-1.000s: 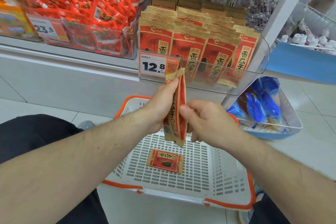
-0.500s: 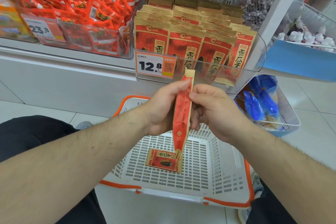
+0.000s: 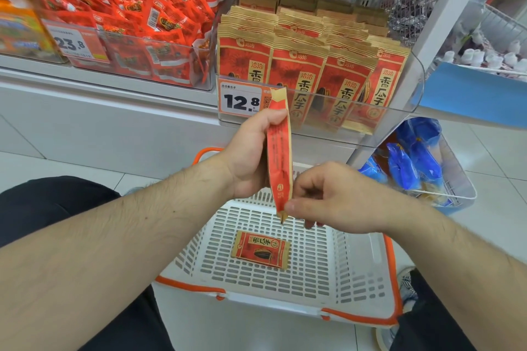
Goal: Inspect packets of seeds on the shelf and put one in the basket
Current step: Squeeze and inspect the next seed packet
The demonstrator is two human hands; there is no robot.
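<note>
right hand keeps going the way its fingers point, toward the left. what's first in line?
The lower end of the held seed packet, which the right hand already pinches at the bottom tip. Beyond it, likely the left hand gripping the packet's upper part; depth is unclear.

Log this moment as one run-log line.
left hand: grips packet upright | right hand: pinches its bottom | basket: one packet inside | phase: inspecting

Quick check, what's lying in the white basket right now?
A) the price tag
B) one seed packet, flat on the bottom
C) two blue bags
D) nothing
B: one seed packet lies flat on the bottom of the basket, while the left hand and right hand hold a second packet edge-on above it.
</note>
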